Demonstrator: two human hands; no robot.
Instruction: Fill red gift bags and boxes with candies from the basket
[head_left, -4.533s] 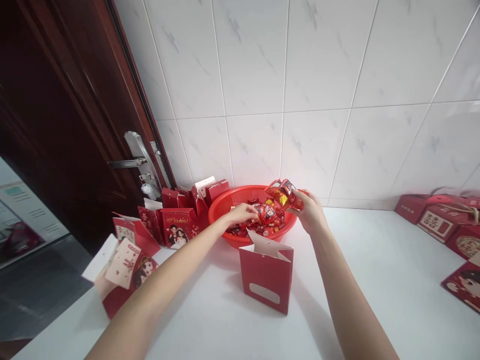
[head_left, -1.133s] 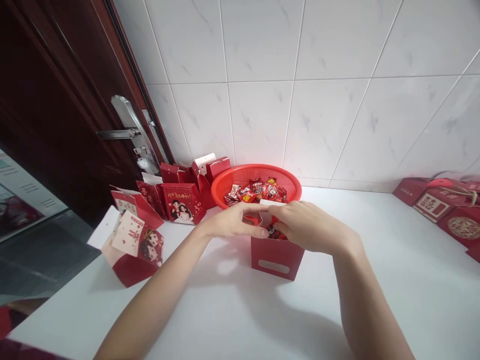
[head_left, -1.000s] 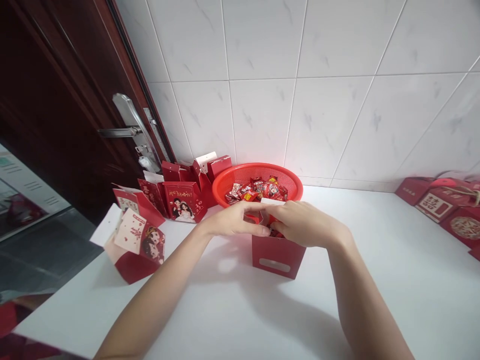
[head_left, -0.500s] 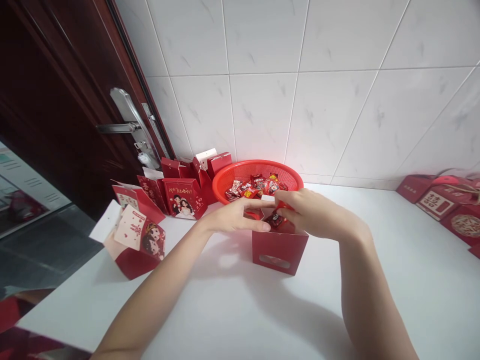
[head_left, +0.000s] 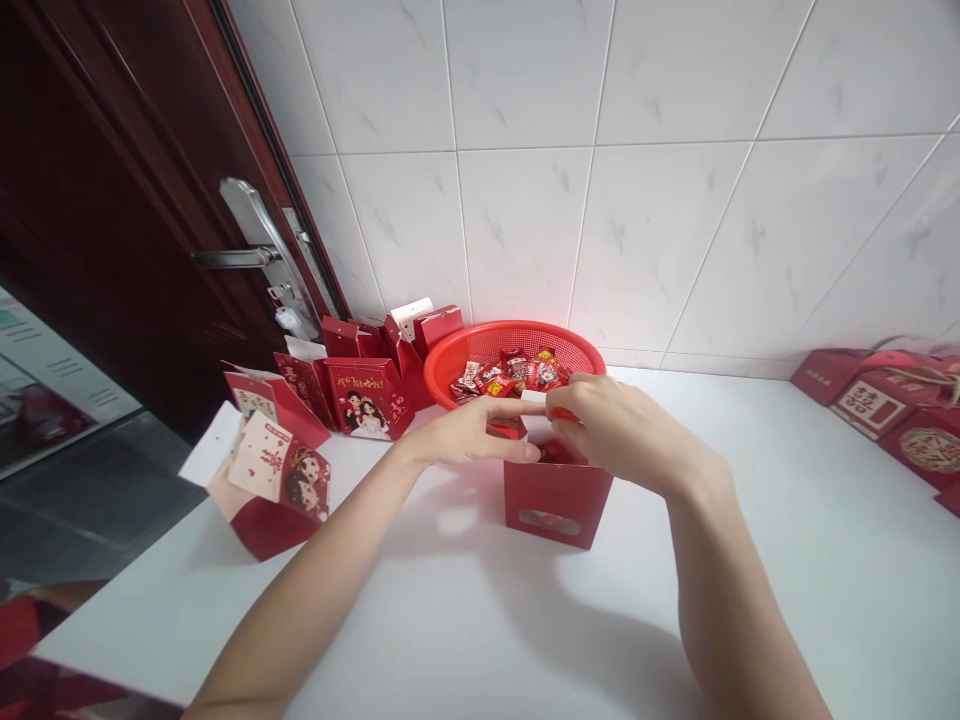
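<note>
A red paper box with an oval window stands open-topped on the white table. My left hand holds its upper left edge between thumb and fingers. Over the opening, my right hand has its fingers curled around something red, mostly hidden. Right behind the box is a red plastic basket with wrapped candies in it. The inside of the box is largely covered by my hands.
Several red printed boxes stand at the back left, one with raised white flaps nearer the table's left edge. More red gift boxes sit far right. Behind are a tiled wall and a dark door with a handle.
A dark red wrapped candy that showed below my right fingers has gone from view at the box opening. My right hand has shifted slightly left; my left hand stays on the box.
</note>
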